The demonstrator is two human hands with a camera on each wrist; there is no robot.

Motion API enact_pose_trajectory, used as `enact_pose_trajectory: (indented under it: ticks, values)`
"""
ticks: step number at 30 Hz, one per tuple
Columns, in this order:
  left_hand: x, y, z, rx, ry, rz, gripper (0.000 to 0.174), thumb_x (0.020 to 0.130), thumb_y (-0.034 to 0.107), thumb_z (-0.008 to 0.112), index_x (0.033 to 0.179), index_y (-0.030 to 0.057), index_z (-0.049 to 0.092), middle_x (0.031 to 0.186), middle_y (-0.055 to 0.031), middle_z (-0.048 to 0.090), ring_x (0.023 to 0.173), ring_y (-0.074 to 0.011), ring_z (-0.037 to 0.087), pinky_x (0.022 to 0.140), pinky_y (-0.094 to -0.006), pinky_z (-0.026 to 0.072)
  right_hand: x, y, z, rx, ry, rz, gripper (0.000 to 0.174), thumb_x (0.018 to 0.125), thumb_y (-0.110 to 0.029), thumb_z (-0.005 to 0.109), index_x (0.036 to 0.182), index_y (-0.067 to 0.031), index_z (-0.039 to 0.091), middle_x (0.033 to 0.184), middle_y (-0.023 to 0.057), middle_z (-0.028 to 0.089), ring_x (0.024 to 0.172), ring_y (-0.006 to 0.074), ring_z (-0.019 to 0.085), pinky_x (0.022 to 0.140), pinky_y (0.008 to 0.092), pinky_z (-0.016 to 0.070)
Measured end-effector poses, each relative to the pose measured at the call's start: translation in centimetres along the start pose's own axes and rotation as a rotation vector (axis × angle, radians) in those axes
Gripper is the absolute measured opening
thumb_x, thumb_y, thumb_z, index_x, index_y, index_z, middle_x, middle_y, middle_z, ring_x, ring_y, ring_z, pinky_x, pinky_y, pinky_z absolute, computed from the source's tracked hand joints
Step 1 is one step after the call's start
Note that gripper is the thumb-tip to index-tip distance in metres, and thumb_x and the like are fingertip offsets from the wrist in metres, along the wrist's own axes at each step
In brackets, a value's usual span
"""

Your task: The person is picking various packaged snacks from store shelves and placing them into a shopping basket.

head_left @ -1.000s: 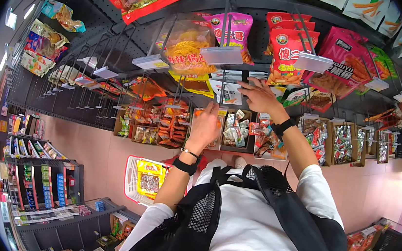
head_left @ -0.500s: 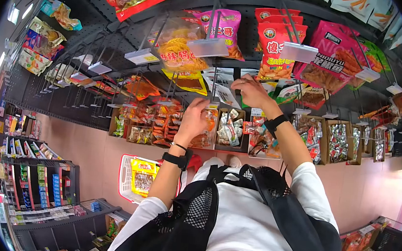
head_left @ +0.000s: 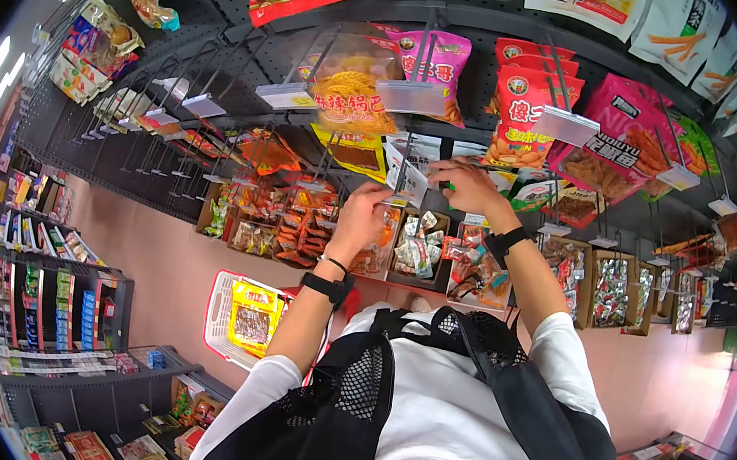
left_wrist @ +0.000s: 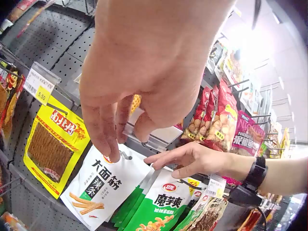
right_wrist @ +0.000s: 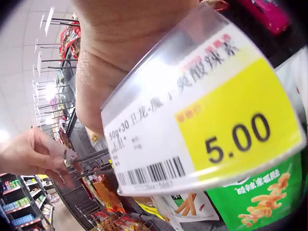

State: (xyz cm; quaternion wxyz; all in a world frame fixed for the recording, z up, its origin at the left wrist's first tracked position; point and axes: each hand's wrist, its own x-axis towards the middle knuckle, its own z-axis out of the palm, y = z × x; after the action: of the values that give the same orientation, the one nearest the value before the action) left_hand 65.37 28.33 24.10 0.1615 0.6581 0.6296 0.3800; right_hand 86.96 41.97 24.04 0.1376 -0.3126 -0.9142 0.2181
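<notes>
A white packet with black lettering (left_wrist: 98,185) hangs tilted at the front of a hook. My left hand (head_left: 360,222) reaches up beside it; in the left wrist view the bent fingers of that hand (left_wrist: 144,67) overlap the packet's top edge, with the thumb apart from them. My right hand (head_left: 473,192), fingers extended, is at the packet's other side. The left wrist view shows the right fingertips beside its top corner, above green packets (left_wrist: 161,204). A 5.00 price tag (right_wrist: 207,110) covers the right fingers in the right wrist view.
Yellow packet (left_wrist: 55,149) hangs left of the white one. Hooks with price tags (head_left: 568,125) and red packets (head_left: 525,112) jut out above the hands. Boxes of small snacks (head_left: 420,249) stand below. A white basket (head_left: 220,313) holding a yellow packet is at lower left.
The left hand has moved to the tilted white packet's edge; the packet has swung toward it. The right hand has stayed close, its fingers a little lower.
</notes>
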Motion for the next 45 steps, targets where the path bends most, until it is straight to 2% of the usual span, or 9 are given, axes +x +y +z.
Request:
enact_pose_trajectory:
  ticks: [9, 15, 23, 28, 31, 34, 36, 39, 45]
  values:
    - [-0.2, 0.4, 0.0, 0.097, 0.009, -0.038, 0.03, 0.079, 0.001, 0.05, 0.104, 0.0042, 0.067, 0.106, -0.0144, 0.061, 0.093, -0.0357, 0.06, 0.08, -0.0438, 0.0487, 2.2, -0.9, 3.2, 0.065, 0.062, -0.066, 0.028, 0.072, -0.005, 0.057, 0.099, -0.0069, 0.065, 0.108, 0.007, 0.062, 0.111, 0.0298, 0.049, 0.094, 0.0375, 0.043]
    - [-0.4, 0.5, 0.6, 0.164, 0.035, -0.099, 0.026, 0.08, 0.003, 0.053, 0.099, 0.0068, 0.069, 0.105, -0.0122, 0.063, 0.093, -0.0352, 0.061, 0.079, -0.0447, 0.05, 2.6, 0.9, 5.2, 0.04, 0.138, 0.213, 0.021, 0.078, -0.011, 0.06, 0.098, -0.0053, 0.066, 0.109, 0.0123, 0.062, 0.107, 0.0339, 0.054, 0.093, 0.0413, 0.0443]
    - [-0.6, 0.5, 0.5, 0.166, 0.067, -0.059, 0.025, 0.078, 0.002, 0.055, 0.099, 0.0065, 0.069, 0.101, -0.0134, 0.063, 0.09, -0.0357, 0.061, 0.076, -0.0443, 0.0504, 2.1, 0.6, 4.5, 0.097, 0.277, -0.057, 0.014, 0.071, -0.003, 0.057, 0.079, -0.0026, 0.069, 0.082, 0.0145, 0.065, 0.092, 0.0351, 0.058, 0.079, 0.0428, 0.0476]
    - [-0.9, 0.5, 1.1, 0.095, 0.096, -0.099, 0.026, 0.077, -0.002, 0.055, 0.097, 0.0056, 0.07, 0.104, -0.0154, 0.063, 0.095, -0.0371, 0.059, 0.081, -0.0427, 0.0492, 2.4, 1.4, 4.1, 0.469, -0.016, -0.154, 0.014, 0.068, 0.007, 0.063, 0.079, 0.0039, 0.07, 0.083, 0.0175, 0.068, 0.078, 0.0274, 0.065, 0.074, 0.033, 0.0506]
    - [-2.0, -1.9, 2.7, 0.03, 0.152, 0.051, 0.049, 0.075, -0.005, 0.056, 0.122, 0.0064, 0.058, 0.106, -0.02, 0.062, 0.102, -0.0359, 0.059, 0.087, -0.0401, 0.0467, 2.2, 0.3, 3.2, 0.588, -0.17, -0.039, 0.016, 0.069, 0.007, 0.067, 0.084, 0.004, 0.071, 0.083, 0.0153, 0.07, 0.077, 0.0203, 0.066, 0.07, 0.0312, 0.0514]
    - [-2.4, -3.5, 4.0, -0.161, 0.356, -0.176, 0.078, 0.075, -0.006, 0.06, 0.145, 0.004, 0.026, 0.118, -0.0261, 0.056, 0.11, -0.0337, 0.056, 0.093, -0.039, 0.0434, 2.4, 0.4, 2.6, 0.625, -0.225, -0.048, 0.017, 0.07, 0.006, 0.068, 0.086, 0.0037, 0.071, 0.082, 0.0123, 0.07, 0.077, 0.0167, 0.065, 0.071, 0.0297, 0.0511]
    - [-1.7, -5.1, 3.4, -0.204, 0.027, -0.284, 0.096, 0.079, 0.006, 0.07, 0.148, 0.0034, 0.002, 0.136, -0.0287, 0.04, 0.115, -0.0295, 0.054, 0.093, -0.0361, 0.0452, 2.4, 0.4, 2.2, 0.661, -0.251, -0.058, 0.017, 0.07, 0.005, 0.069, 0.086, 0.0037, 0.071, 0.082, 0.012, 0.071, 0.077, 0.0169, 0.065, 0.071, 0.0292, 0.0511]
    - [-1.6, -4.4, 2.3, -0.392, -0.134, -0.417, 0.096, 0.077, 0.002, 0.068, 0.146, -0.004, 0.001, 0.134, -0.0241, 0.044, 0.105, -0.0236, 0.058, 0.084, -0.0346, 0.0485, 1.8, 0.2, 2.0, 0.668, -0.31, -0.022, 0.017, 0.069, 0.005, 0.07, 0.086, 0.0036, 0.072, 0.08, 0.0109, 0.071, 0.073, 0.0157, 0.065, 0.069, 0.0287, 0.0516]
    - [-4.4, -8.9, 5.3, -0.56, -0.183, -0.507, 0.029, 0.083, 0.017, 0.07, 0.103, -0.0043, 0.066, 0.092, -0.0064, 0.068, 0.081, -0.0102, 0.06, 0.072, -0.0256, 0.048, 1.8, -0.2, 2.3, 0.595, -0.304, 0.048, 0.013, 0.071, 0.001, 0.069, 0.084, 0.0034, 0.072, 0.071, 0.0091, 0.069, 0.064, 0.0125, 0.063, 0.058, 0.0277, 0.0486]
